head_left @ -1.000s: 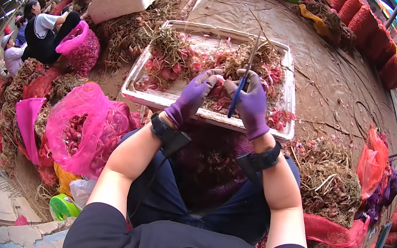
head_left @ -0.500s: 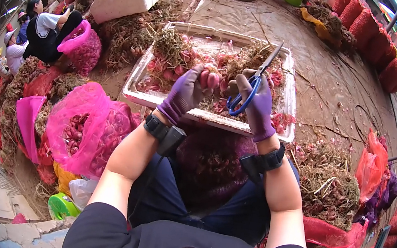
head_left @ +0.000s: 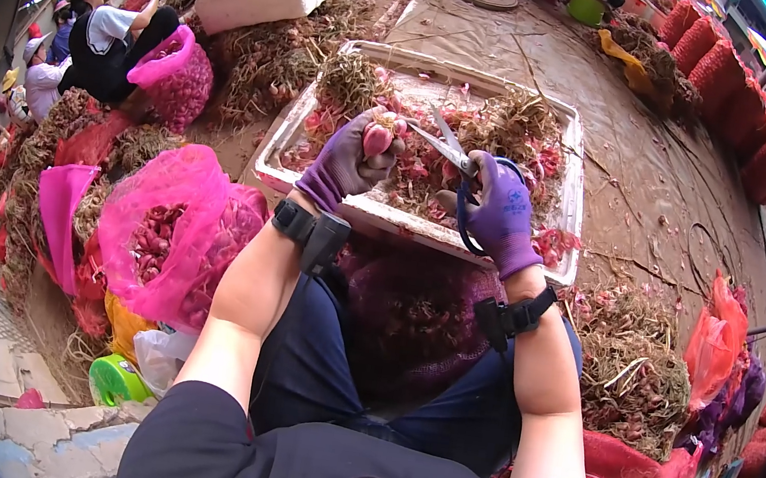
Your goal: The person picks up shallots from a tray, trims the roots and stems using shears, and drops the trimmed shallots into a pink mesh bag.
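My left hand [head_left: 355, 159], in a purple glove with a darkened palm, is closed around a small bunch of pinkish-red shallots [head_left: 379, 134] above the left side of a white foam tray [head_left: 404, 225]. Blue-handled scissors [head_left: 450, 151] are in my right hand [head_left: 500, 206], which wears a matching glove. Their blades are spread and point left, the tips close to the top of the shallots. Whether the blades touch them I cannot tell. Below both hands, dried stalks [head_left: 517, 121], loose red skins and more shallots lie in the tray.
A pink mesh bag of shallots [head_left: 171, 231] stands at my left, a heap of dried stalks [head_left: 632, 369] at my right. A purple mesh bag [head_left: 412, 311] sits between my legs. Full red sacks [head_left: 719, 75] line the far right. Another person [head_left: 105, 38] sits at the far left.
The scissors have swung from pointing up and away to pointing left, with their blades now spread beside the shallots. My left hand has turned the bunch and shifted slightly left.
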A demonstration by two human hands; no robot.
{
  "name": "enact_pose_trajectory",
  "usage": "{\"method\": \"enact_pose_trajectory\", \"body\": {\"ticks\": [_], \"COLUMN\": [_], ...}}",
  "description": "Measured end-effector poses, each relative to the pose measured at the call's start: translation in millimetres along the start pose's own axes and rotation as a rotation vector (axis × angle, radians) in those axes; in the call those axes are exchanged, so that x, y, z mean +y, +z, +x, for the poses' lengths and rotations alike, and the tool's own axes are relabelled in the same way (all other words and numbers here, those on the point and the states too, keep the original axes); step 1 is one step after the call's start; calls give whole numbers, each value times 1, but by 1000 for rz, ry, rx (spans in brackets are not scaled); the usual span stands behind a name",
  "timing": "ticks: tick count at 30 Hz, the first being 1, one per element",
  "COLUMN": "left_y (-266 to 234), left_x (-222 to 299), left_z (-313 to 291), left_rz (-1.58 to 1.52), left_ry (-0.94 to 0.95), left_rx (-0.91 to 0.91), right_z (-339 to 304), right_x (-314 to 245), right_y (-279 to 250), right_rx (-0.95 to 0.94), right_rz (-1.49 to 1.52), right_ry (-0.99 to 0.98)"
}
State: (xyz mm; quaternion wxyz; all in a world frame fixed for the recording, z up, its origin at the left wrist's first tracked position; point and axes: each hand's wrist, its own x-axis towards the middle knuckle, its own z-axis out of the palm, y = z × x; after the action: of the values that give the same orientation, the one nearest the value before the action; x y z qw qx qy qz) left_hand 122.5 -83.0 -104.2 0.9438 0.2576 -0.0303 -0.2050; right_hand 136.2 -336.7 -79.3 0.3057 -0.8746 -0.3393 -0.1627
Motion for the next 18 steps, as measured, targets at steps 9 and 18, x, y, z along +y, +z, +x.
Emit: {"method": "enact_pose_trajectory", "body": {"ticks": [9, 18], "left_y": [18, 30], "left_x": [-4, 1], "left_z": [-2, 0], "left_rz": [21, 187], "left_ry": [-64, -19], "left_rx": [24, 434], "right_z": [0, -1], "right_x": [4, 7], "right_y": [2, 3], "right_rx": [27, 35], "right_rz": [8, 42], "right_ry": [-105, -123]}}
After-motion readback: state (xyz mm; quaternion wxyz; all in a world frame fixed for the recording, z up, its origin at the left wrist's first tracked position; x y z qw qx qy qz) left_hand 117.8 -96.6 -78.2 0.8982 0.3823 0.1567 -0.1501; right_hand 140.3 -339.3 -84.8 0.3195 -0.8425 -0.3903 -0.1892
